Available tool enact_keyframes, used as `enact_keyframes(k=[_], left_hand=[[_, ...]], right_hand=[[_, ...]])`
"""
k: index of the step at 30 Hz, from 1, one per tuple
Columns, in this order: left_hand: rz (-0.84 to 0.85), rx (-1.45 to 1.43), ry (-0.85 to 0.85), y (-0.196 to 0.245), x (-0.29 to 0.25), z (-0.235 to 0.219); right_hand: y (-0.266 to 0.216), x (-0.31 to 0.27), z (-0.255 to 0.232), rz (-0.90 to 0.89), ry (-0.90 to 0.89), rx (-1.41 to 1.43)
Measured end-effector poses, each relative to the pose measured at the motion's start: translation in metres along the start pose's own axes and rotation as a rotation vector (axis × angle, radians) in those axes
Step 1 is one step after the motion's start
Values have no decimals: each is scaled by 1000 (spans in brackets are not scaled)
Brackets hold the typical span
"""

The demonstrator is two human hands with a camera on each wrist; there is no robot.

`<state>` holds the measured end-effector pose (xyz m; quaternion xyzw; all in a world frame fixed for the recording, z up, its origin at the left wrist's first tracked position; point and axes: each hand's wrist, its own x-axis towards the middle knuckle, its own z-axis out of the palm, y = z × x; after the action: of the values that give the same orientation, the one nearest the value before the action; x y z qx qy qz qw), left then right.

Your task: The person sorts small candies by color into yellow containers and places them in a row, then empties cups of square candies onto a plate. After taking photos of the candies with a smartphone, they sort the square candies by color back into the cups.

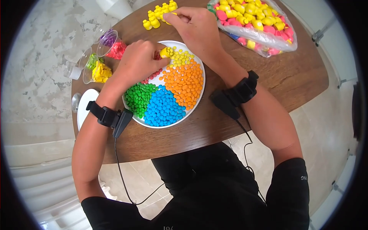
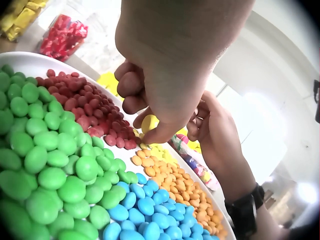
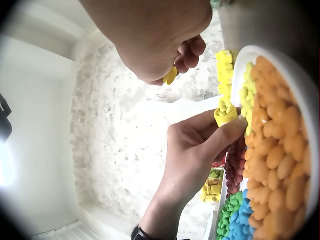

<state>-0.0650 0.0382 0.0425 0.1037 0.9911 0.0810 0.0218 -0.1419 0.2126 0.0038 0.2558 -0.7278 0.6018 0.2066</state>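
My left hand (image 1: pixel 140 61) pinches a small yellow container (image 3: pixel 226 114) over the plate's far side. Its open mouth shows yellow candies heaped inside. My right hand (image 1: pixel 197 28) is raised beyond the plate, its thumb and fingers pinching a small yellow piece (image 3: pixel 170 75); the fingers cover most of it. Below the hands, a round white plate (image 1: pixel 203 80) carries candies in colour groups: yellow (image 1: pixel 181 57), orange (image 1: pixel 186 82), blue (image 1: pixel 163 107), green (image 1: pixel 138 97) and red (image 2: pixel 90 105). The left hand partly hides the red group in the head view.
Several small yellow bottles (image 1: pixel 155 17) stand at the table's far edge. A clear bag (image 1: pixel 268 42) of yellow and pink pieces lies far right. To the left are cups with yellow (image 1: pixel 101 72) and red (image 1: pixel 116 50) wrapped pieces, and a white lid-like disc (image 1: pixel 82 103).
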Motion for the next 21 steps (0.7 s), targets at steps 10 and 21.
enact_keyframes(k=[10, 21], left_hand=[[292, 323, 121, 15, 18, -6], [375, 508, 195, 13, 13, -9]], right_hand=[[8, -1, 3, 52, 0, -54], [12, -4, 9, 105, 54, 36]])
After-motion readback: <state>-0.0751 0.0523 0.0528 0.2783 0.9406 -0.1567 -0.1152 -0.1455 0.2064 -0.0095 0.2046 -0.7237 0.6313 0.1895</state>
